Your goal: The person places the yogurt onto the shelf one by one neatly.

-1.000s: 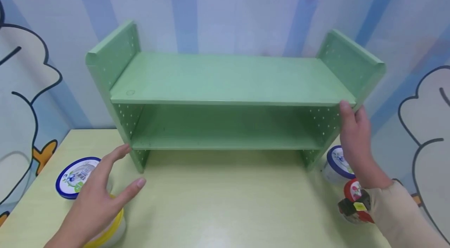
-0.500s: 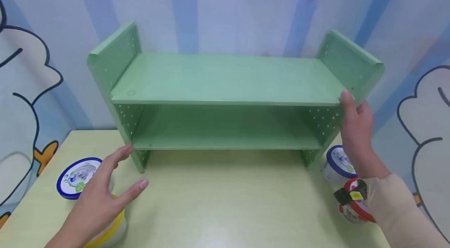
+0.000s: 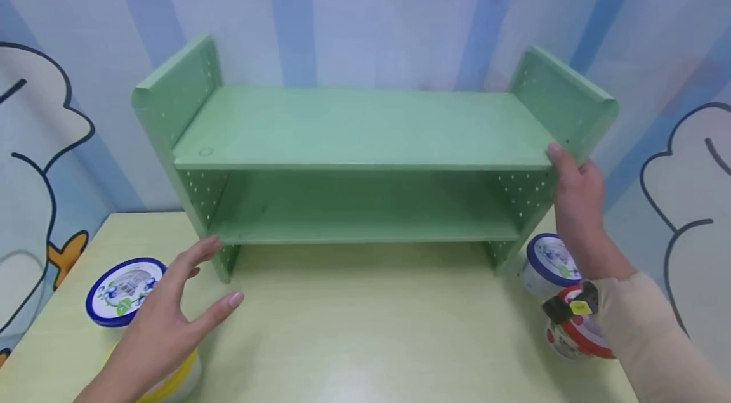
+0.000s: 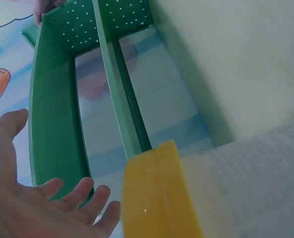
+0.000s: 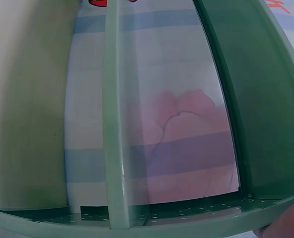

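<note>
A green two-tier shelf [image 3: 365,127] with pierced side panels stands on the pale yellow table [image 3: 365,327]. My right hand [image 3: 579,212] grips its right side panel: the thumb lies at the upper board's front corner, and the fingers go out of sight behind the panel. Only a bit of that hand [image 5: 288,223] shows in the right wrist view. My left hand [image 3: 165,320] has its fingers spread and holds nothing, with its fingertips close by the left panel's lower front edge. Below that hand stands a tub with a yellow lid [image 4: 154,193], partly hidden by it in the head view.
A tub with a blue-rimmed lid [image 3: 125,292] stands left of the shelf. On the right, another blue-rimmed tub [image 3: 551,263] and a red-lidded tub [image 3: 579,330] stand beside my right forearm. Behind the shelf hangs a blue striped backdrop [image 3: 371,16].
My right thumb has slid up a little from the upper board's front edge onto its corner. My left hand has stayed almost where it was; the head view has shifted slightly.
</note>
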{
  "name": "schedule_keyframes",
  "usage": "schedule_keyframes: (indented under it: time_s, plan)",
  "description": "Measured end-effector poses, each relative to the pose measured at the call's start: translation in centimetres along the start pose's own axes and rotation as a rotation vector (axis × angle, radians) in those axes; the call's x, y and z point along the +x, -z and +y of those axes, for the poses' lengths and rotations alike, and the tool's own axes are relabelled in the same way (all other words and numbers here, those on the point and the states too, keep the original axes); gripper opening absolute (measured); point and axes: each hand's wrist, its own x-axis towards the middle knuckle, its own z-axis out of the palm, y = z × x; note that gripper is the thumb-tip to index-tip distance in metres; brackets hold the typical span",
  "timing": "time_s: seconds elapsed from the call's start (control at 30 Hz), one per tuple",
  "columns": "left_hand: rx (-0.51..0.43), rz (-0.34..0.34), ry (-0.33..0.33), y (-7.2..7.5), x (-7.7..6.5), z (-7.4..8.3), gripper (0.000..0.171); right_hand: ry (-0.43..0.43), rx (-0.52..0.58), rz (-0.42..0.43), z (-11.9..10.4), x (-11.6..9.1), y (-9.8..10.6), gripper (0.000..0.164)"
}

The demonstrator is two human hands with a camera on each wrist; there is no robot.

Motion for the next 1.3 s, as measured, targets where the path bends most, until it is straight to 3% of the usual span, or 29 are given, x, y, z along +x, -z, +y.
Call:
schedule_keyframes:
  time_s: [0.3, 0.47, 0.77, 0.97, 1.3]
  plan:
    - [0.037, 0.024, -0.023, 0.1, -0.6, -0.1, 0.076, -0.053, 0.183, -0.054, -0.5, 0.3, 0.2, 0.056]
    - [0.038, 0.022, -0.009, 0.2, -0.8, -0.2, 0.076, -0.053, 0.179, -0.061, -0.4, 0.4, 0.0, 0.056]
    - [0.029, 0.018, -0.009, 0.7, -1.2, -0.4, 0.076, -0.048, 0.226, -0.051, -0.4, 0.5, -0.1, 0.038]
    - [0.030, -0.006, 0.003, 0.7, -1.2, -0.7, 0.076, -0.030, 0.246, -0.070, -0.4, 0.5, 0.1, 0.037]
    - [-0.025, 0.005, -0.051, 1.0, -1.9, -1.4, 0.080, -0.001, 0.228, -0.082, -0.2, 0.4, -0.1, 0.042]
